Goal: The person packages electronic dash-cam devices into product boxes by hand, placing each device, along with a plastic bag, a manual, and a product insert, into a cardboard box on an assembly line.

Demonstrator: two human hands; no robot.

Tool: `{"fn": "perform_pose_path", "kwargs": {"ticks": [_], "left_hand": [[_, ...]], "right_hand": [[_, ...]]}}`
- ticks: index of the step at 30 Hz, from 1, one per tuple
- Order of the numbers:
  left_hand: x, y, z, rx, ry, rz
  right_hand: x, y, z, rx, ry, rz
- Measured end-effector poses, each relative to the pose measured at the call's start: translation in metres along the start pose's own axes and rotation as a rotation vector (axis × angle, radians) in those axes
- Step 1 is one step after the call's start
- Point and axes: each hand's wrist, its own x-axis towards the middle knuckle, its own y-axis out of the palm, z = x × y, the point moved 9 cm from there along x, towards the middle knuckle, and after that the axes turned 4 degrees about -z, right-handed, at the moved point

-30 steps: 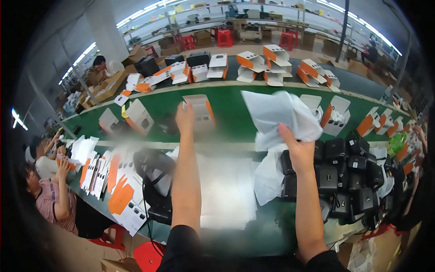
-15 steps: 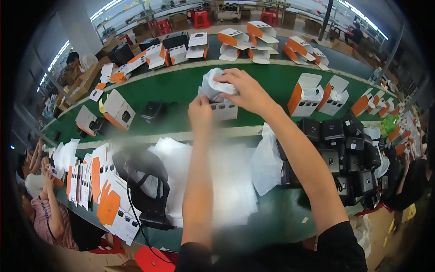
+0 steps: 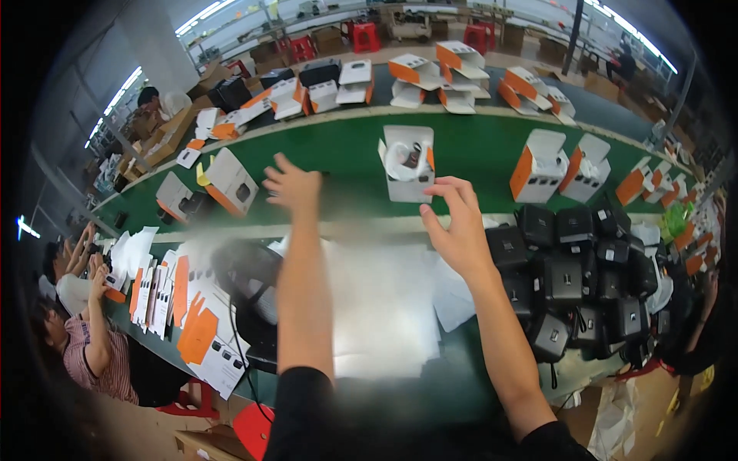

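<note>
An open white and orange carton (image 3: 410,188) stands on the green belt (image 3: 350,142) with its lid flap up. White wrapping (image 3: 398,157) lies inside it, with a small dark item showing. My right hand (image 3: 459,227) is just right of the carton's lower corner, thumb and fingers apart, holding nothing. Farther left, my left hand (image 3: 294,184) reaches over the belt, its fingers spread and nothing in them. The dark case that stood on this part of the belt is mostly hidden behind that hand.
Black zip cases (image 3: 565,276) are heaped at right. White sheets (image 3: 384,307) lie in front, beside a black fan-like object (image 3: 246,284) and flattened cartons (image 3: 204,338). Other open cartons (image 3: 534,173) stand along the belt. Co-workers (image 3: 96,346) sit at far left.
The white-wrapped bundle has left my hands, and white wrapping now shows in the carton. My left hand has moved left, opening; my right has drawn down and back. The view has shifted slightly.
</note>
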Motion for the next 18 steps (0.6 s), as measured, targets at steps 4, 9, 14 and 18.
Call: {"fn": "perform_pose_path", "kwargs": {"ticks": [4, 9, 14, 18], "left_hand": [[0.021, 0.011, 0.039, 0.008, -0.162, 0.332], [-0.021, -0.043, -0.057, -0.693, 0.304, 0.495], [-0.175, -0.213, -0.119, -0.732, 1.123, 0.499], [-0.175, -0.243, -0.060, -1.395, 0.615, 0.242]], "right_hand": [[0.010, -0.021, 0.034, 0.171, -0.004, 0.082], [0.014, -0.002, -0.021, 0.623, 0.489, 0.120], [-0.009, 0.016, 0.002, 0.932, 0.689, 0.223], [0.004, -0.003, -0.002, 1.153, 0.590, 0.178]]}}
